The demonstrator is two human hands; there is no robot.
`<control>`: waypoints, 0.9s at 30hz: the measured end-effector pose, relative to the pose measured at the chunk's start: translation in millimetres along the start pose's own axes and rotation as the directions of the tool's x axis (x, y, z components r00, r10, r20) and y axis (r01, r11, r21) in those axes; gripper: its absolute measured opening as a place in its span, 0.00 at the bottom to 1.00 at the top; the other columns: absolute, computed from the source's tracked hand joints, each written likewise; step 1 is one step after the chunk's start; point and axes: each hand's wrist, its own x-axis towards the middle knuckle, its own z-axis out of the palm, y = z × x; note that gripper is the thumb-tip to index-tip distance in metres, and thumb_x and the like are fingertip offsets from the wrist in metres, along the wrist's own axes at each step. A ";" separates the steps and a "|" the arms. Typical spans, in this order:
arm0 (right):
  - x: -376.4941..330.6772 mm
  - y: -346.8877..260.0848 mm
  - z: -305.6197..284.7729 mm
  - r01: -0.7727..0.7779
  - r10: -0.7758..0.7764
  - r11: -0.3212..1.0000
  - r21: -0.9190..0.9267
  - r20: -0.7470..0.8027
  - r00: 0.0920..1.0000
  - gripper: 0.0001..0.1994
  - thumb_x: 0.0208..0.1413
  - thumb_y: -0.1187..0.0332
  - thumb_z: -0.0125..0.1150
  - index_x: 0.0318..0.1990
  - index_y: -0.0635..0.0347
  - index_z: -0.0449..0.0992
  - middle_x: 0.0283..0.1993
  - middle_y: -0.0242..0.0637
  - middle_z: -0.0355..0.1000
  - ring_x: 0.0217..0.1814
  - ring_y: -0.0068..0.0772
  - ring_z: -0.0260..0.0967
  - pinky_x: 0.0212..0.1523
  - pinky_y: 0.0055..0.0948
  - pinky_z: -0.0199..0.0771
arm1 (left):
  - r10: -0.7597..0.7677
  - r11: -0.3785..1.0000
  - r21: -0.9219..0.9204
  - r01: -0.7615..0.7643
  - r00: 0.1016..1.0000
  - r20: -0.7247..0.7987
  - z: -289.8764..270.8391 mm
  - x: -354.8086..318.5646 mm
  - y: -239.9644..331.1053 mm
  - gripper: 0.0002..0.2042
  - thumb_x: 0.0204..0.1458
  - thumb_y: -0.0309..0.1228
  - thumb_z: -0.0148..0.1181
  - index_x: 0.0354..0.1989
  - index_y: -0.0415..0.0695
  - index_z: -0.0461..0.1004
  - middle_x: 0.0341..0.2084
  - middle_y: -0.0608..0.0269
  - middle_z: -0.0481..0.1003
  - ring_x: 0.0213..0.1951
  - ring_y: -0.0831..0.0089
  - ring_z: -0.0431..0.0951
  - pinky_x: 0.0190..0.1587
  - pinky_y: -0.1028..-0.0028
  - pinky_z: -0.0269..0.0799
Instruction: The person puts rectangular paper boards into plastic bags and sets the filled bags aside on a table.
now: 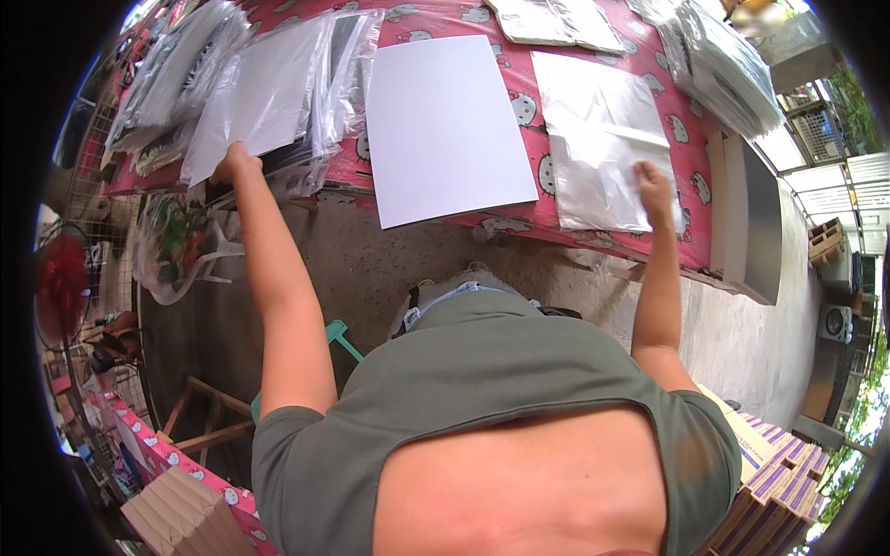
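My left hand (238,165) is closed on the near edge of a white sheet in a clear plastic sleeve (264,88), which lies on other sleeved sheets at the left of the table. Before me, a blank white sheet (450,130) lies flat, its near edge reaching the table's front edge. To its right is a pile of clear plastic bags (603,139). My right hand (654,192) rests over the right side of this pile with its fingers curled together; whether they pinch a bag is too small to make out.
A pink patterned cloth (695,171) covers the table. Stacks of sleeved sheets (181,79) stand far left, and more plastic packs (723,69) far right. A grey panel (746,218) stands at the right end. A red fan (63,287) and a clear bag (176,246) are on the left.
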 end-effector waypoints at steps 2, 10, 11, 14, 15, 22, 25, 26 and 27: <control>18.8 -14.2 -22.7 -0.274 0.258 0.916 0.294 0.092 0.962 0.08 0.52 0.71 0.48 0.35 0.65 0.71 0.29 0.37 0.72 0.28 0.25 0.68 0.29 0.22 0.66 | 0.043 0.983 0.184 -0.023 0.994 -0.103 -14.1 5.3 1.6 0.43 0.30 0.21 0.62 0.53 0.35 0.37 0.48 0.37 0.55 0.51 0.51 0.60 0.48 0.57 0.66; 90.3 5.4 -55.3 -0.313 0.497 0.709 0.631 -0.133 0.858 0.07 0.50 0.66 0.49 0.31 0.58 0.70 0.27 0.30 0.65 0.26 0.20 0.60 0.26 0.24 0.64 | 0.698 0.702 -0.164 -0.693 0.625 0.349 -0.8 -128.9 38.7 0.41 0.28 0.31 0.71 0.52 0.38 0.52 0.50 0.44 0.52 0.52 0.58 0.55 0.52 0.64 0.57; 86.2 -29.4 -34.8 -0.326 0.399 0.807 0.493 -0.046 0.916 0.08 0.50 0.64 0.51 0.32 0.58 0.70 0.26 0.30 0.65 0.27 0.21 0.61 0.27 0.23 0.64 | 0.638 0.722 -0.294 -0.626 0.438 0.633 5.0 -182.4 27.4 0.45 0.26 0.31 0.73 0.54 0.38 0.49 0.53 0.47 0.49 0.54 0.59 0.54 0.55 0.65 0.54; 24.6 -151.6 61.9 0.141 -0.212 0.957 0.255 0.278 0.937 0.08 0.47 0.72 0.52 0.36 0.62 0.72 0.25 0.32 0.68 0.33 0.23 0.64 0.33 0.20 0.65 | 0.381 0.616 -0.406 -0.675 -0.196 0.904 -21.4 -291.8 17.2 0.49 0.26 0.34 0.72 0.59 0.44 0.45 0.57 0.55 0.48 0.59 0.63 0.49 0.60 0.70 0.40; -2.8 -202.1 69.0 0.240 -0.365 0.915 0.325 0.411 0.835 0.07 0.47 0.72 0.53 0.35 0.62 0.72 0.24 0.30 0.68 0.30 0.19 0.63 0.29 0.19 0.64 | 0.357 0.658 -0.500 -0.563 -0.351 0.866 -27.5 -303.0 22.1 0.50 0.27 0.33 0.72 0.60 0.44 0.43 0.54 0.54 0.54 0.54 0.67 0.57 0.56 0.71 0.51; 1.2 -275.5 39.8 0.007 -0.143 0.960 0.279 0.468 0.872 0.08 0.48 0.68 0.57 0.28 0.65 0.74 0.17 0.30 0.69 0.16 0.15 0.62 0.17 0.17 0.63 | 0.128 0.983 -0.120 -0.142 0.051 0.990 -58.2 -308.7 33.7 0.10 0.44 0.28 0.60 0.33 0.36 0.74 0.21 0.65 0.74 0.23 0.84 0.70 0.25 0.85 0.66; 8.3 -260.3 64.9 0.262 -0.404 0.813 0.520 0.181 0.897 0.05 0.48 0.73 0.55 0.31 0.64 0.75 0.19 0.30 0.71 0.19 0.14 0.63 0.21 0.17 0.64 | 0.181 0.960 -0.223 0.169 0.232 0.956 -61.9 -319.6 35.3 0.09 0.45 0.28 0.59 0.34 0.36 0.74 0.24 0.64 0.74 0.24 0.82 0.71 0.25 0.83 0.68; 4.6 -261.7 66.8 0.212 -0.359 0.841 0.498 0.221 0.907 0.05 0.47 0.74 0.54 0.31 0.63 0.75 0.21 0.31 0.71 0.20 0.15 0.64 0.22 0.17 0.65 | 0.192 0.928 -0.267 0.259 0.280 0.940 -63.0 -320.0 36.3 0.09 0.45 0.28 0.59 0.33 0.36 0.73 0.24 0.64 0.74 0.24 0.82 0.71 0.25 0.82 0.68; -2.4 -263.8 67.7 0.162 -0.312 0.866 0.472 0.259 0.914 0.05 0.47 0.75 0.54 0.32 0.63 0.75 0.22 0.31 0.72 0.21 0.15 0.65 0.23 0.18 0.65 | 0.156 0.900 -0.237 0.366 0.239 0.959 -65.1 -314.9 34.1 0.08 0.47 0.32 0.58 0.28 0.39 0.72 0.24 0.66 0.73 0.23 0.81 0.71 0.25 0.81 0.68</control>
